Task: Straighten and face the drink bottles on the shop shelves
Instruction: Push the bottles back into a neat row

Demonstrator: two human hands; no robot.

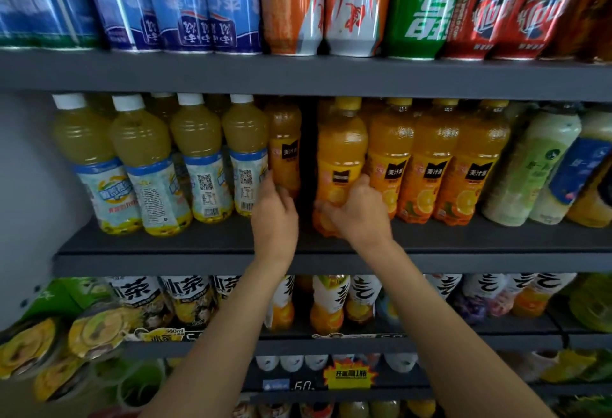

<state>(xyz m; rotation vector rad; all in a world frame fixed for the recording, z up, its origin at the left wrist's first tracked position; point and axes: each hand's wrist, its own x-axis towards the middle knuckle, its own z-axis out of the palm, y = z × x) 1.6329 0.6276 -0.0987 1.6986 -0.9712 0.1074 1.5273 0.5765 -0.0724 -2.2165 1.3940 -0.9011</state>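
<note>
Dark grey metal shop shelves (298, 73) fill the view, stacked with drinks on every level. Middle shelf (463, 245): right hand (359, 212) wraps the lower body of a clear plastic orange juice bottle with yellow cap (341, 152), standing nearer the shelf edge than its row, just left of three matching orange juice bottles (430, 162). Left hand (273, 210) reaches to a second orange juice bottle set far back (284, 149); fingers curled at its base, but grip or mere touch — cannot tell.

Step in hand, as I judge it: facing the front bottle and closing the dark gap (308, 152) between the two. To do it well: twist the held bottle at its base so the black label patch faces out like its right neighbours, keep it upright, line it with the row. Draw the far bottle to the front edge, label out. Mind the neighbours; they stand touching.

Also needing facing: pale yellow drink bottles with white caps (198, 152) at left, some showing QR codes and barcodes.

Hard to read: cans on top shelf (298, 3) cut off and motion-blurred. Fingertips of both hands hidden behind bottles. Rear rows mostly hidden. Milky green bottles (530, 166) at right lean, distorted by the wide lens. Lower shelf bottles (185, 298) partly blocked by forearms.
</note>
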